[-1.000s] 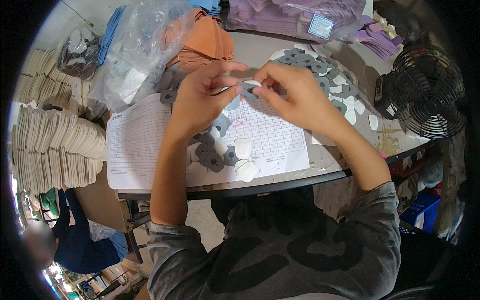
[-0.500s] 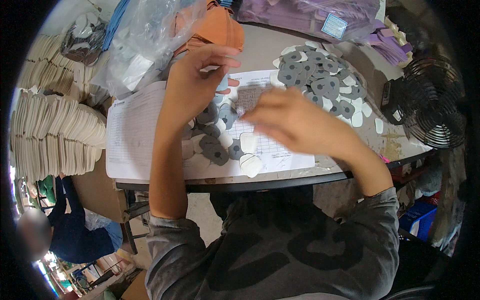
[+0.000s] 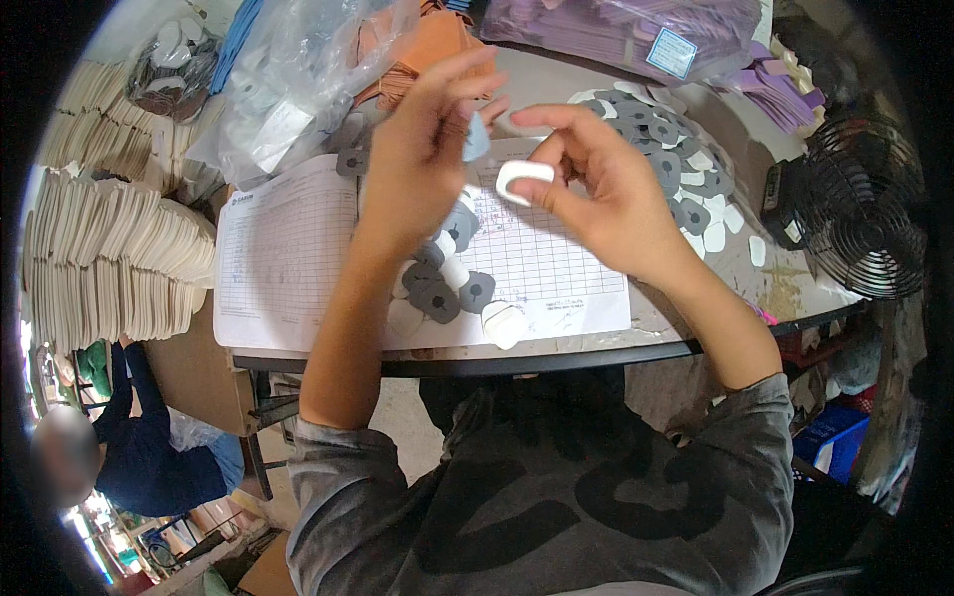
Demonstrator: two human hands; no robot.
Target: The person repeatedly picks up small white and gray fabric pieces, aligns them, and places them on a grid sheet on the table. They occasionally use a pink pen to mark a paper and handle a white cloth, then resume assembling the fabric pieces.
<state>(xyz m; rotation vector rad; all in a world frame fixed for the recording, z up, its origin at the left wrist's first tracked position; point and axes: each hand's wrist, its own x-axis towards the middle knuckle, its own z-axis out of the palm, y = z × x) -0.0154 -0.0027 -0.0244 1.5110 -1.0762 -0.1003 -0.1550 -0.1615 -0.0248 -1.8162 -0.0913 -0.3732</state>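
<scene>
A white piece (image 3: 524, 179) is pinched in the right hand (image 3: 596, 194) above the form (image 3: 298, 248); a grey piece (image 3: 475, 139) is gripped by the left hand (image 3: 422, 164). Pads (image 3: 442, 293) are crowded near the surface (image 3: 596, 348) edge.

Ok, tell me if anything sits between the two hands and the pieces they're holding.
Nothing visible does. The right hand already pinches a small white piece, and the left hand holds a pale blue piece at its fingertips. Both are lifted above the printed sheet.
</scene>
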